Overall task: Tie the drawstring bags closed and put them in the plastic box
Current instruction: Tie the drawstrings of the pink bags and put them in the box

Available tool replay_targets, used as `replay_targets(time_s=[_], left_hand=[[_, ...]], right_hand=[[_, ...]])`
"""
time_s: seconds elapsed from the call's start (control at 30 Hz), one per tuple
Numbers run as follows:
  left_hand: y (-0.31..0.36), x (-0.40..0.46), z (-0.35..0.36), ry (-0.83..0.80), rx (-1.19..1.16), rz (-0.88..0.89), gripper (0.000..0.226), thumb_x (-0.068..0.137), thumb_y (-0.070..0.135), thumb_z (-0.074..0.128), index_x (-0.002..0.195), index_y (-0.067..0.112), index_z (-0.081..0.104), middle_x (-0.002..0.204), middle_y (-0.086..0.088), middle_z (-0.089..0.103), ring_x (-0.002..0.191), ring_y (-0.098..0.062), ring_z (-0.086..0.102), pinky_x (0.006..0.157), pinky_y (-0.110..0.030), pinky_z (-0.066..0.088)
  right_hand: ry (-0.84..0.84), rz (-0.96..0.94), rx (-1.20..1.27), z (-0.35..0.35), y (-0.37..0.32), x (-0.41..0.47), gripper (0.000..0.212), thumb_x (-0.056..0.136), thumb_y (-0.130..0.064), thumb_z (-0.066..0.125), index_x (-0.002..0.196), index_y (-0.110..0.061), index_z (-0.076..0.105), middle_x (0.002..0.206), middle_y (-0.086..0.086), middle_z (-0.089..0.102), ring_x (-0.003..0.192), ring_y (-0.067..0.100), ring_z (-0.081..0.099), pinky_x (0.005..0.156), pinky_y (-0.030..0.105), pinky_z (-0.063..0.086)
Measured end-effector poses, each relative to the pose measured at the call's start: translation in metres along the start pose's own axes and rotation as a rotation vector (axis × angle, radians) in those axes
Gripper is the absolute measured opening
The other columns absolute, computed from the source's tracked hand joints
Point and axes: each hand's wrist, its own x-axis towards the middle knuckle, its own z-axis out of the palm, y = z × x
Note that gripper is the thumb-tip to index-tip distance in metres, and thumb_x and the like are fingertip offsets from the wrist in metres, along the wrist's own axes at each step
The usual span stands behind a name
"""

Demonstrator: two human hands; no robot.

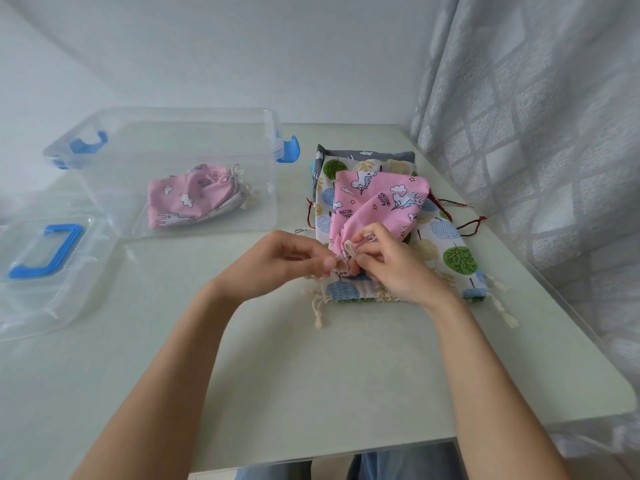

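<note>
A pink unicorn drawstring bag (377,206) lies on top of a stack of flat bags, its mouth gathered toward me. My left hand (280,261) and my right hand (394,265) meet at that mouth, each pinching the cream drawstring (349,249), which forms a small loop between the fingers. Beneath it lies a tree-print bag (446,251), and a grey bag (367,154) shows at the far end of the stack. The clear plastic box (114,188) with blue latches stands at the left, with a tied pink bag (183,199) inside.
The box's clear lid (45,271) with a blue handle lies at the left edge of the pale table (277,375). A patterned curtain (540,133) hangs along the right side. Dark red cords (464,216) trail from the stack.
</note>
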Motion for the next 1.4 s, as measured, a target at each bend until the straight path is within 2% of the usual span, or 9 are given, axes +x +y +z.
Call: replay_targets(time_s=[0.1,0.2,0.47,0.63,0.83,0.97,1.17,1.27,1.4], left_hand=[[-0.006,0.003,0.002,0.007,0.019,0.038,0.019,0.081,0.009,0.064,0.096,0.018,0.070,0.084,0.006,0.074,0.080,-0.002,0.066,0.075,-0.014,0.048],[-0.015,0.007,0.003,0.049,0.144,0.097,0.031,0.081,0.007,0.066,0.106,0.025,0.066,0.095,0.003,0.072,0.079,-0.006,0.066,0.077,-0.017,0.050],[-0.023,0.015,0.011,0.116,0.398,0.231,0.043,0.080,0.007,0.070,0.114,0.032,0.059,0.137,-0.001,0.043,0.069,-0.010,0.068,0.077,-0.018,0.053],[-0.026,0.019,0.014,0.210,0.479,0.283,0.041,0.080,0.007,0.070,0.117,0.021,0.063,0.130,-0.002,0.048,0.068,-0.012,0.066,0.073,-0.019,0.054],[-0.023,0.017,0.015,0.279,0.542,0.295,0.030,0.077,0.021,0.075,0.107,0.022,0.069,0.117,0.005,0.058,0.071,-0.008,0.066,0.072,-0.024,0.054],[-0.020,0.017,0.014,0.463,0.478,0.272,0.013,0.077,0.030,0.074,0.085,0.019,0.071,0.099,0.007,0.064,0.082,-0.007,0.062,0.070,-0.020,0.051],[-0.027,0.020,0.016,0.415,0.564,0.236,0.008,0.079,0.025,0.073,0.086,0.023,0.068,0.079,0.011,0.065,0.073,-0.004,0.061,0.060,-0.017,0.045],[-0.027,0.019,0.015,0.418,0.607,0.242,0.005,0.082,0.025,0.069,0.084,0.027,0.065,0.081,0.012,0.063,0.072,-0.005,0.056,0.059,-0.014,0.037],[-0.022,0.021,0.019,0.456,0.316,0.174,0.015,0.084,0.019,0.067,0.077,0.030,0.060,0.083,0.010,0.063,0.070,-0.001,0.052,0.058,-0.016,0.041]], right_hand=[[0.001,0.016,0.005,0.000,0.001,-0.001,0.011,0.094,-0.011,0.053,0.103,-0.017,0.051,0.083,-0.012,0.066,0.056,-0.015,0.052,0.063,0.018,0.036],[0.019,0.009,-0.042,0.000,0.002,-0.001,0.005,0.092,-0.012,0.057,0.094,-0.015,0.060,0.075,-0.009,0.070,0.065,-0.004,0.061,0.067,0.024,0.045],[0.018,-0.030,0.081,0.005,-0.006,-0.002,0.009,0.092,-0.009,0.055,0.092,-0.014,0.064,0.080,-0.005,0.069,0.078,0.009,0.067,0.082,0.032,0.054],[-0.081,-0.007,0.323,0.004,-0.011,-0.004,0.016,0.087,-0.017,0.064,0.103,-0.018,0.064,0.100,0.005,0.069,0.099,0.017,0.065,0.094,0.037,0.051],[0.055,-0.020,0.275,0.009,-0.008,-0.001,0.013,0.089,-0.023,0.061,0.083,-0.011,0.064,0.070,0.000,0.066,0.076,0.017,0.065,0.083,0.052,0.054],[0.094,-0.039,0.189,0.008,-0.009,-0.002,0.032,0.092,-0.030,0.055,0.087,0.001,0.063,0.068,-0.004,0.066,0.071,0.008,0.062,0.078,0.040,0.055],[0.083,-0.025,0.202,0.008,-0.010,-0.002,0.029,0.094,-0.027,0.054,0.087,0.001,0.062,0.067,-0.005,0.064,0.057,-0.004,0.054,0.062,0.013,0.042],[0.088,-0.014,0.197,0.008,-0.012,-0.003,0.030,0.094,-0.027,0.053,0.087,0.001,0.061,0.066,-0.004,0.063,0.054,-0.004,0.053,0.058,0.009,0.038],[0.083,0.006,0.257,0.006,-0.014,-0.002,0.023,0.096,-0.020,0.050,0.083,-0.005,0.063,0.065,-0.001,0.061,0.045,-0.002,0.043,0.047,0.011,0.032]])
